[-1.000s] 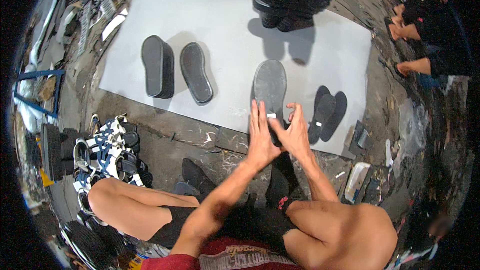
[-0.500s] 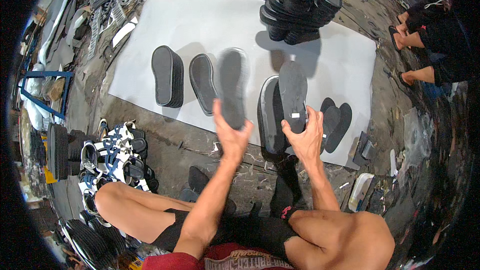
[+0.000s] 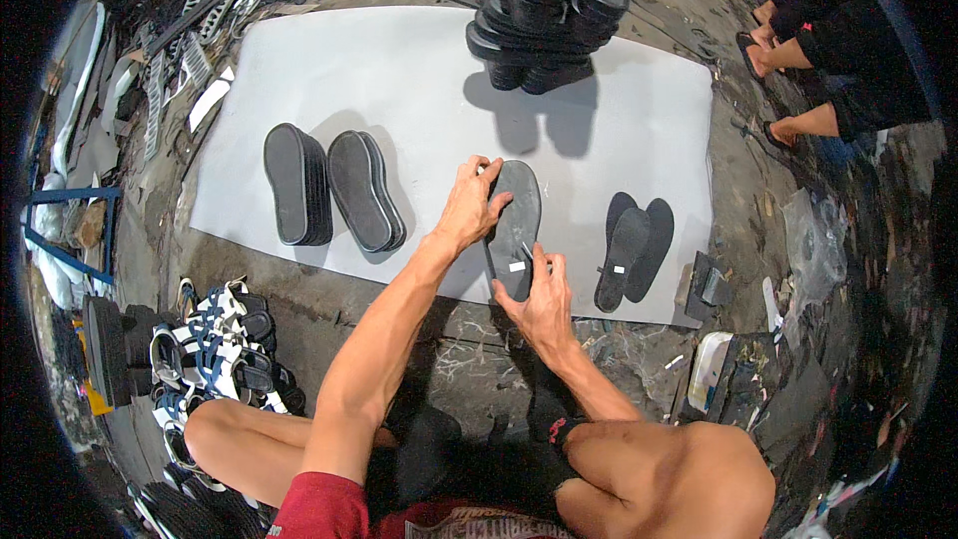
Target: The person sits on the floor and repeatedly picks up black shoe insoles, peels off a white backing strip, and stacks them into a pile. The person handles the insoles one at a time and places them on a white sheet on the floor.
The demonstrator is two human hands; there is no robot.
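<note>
Left hand (image 3: pixel 472 204) at far-left edge, right hand (image 3: pixel 544 301) at near-right, apparently pinch a gray sole (image 3: pixel 517 215) pointing lengthwise away from the body.

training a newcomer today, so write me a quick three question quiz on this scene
1. True or false: the left hand is nearer the far end of the middle sole than the right hand.
2. What colour is the small label on that sole?
3. The tallest black pile stands on which side of the pale sheet: a) near, b) far?
Key: 1 true; 2 white; 3 b.
</note>
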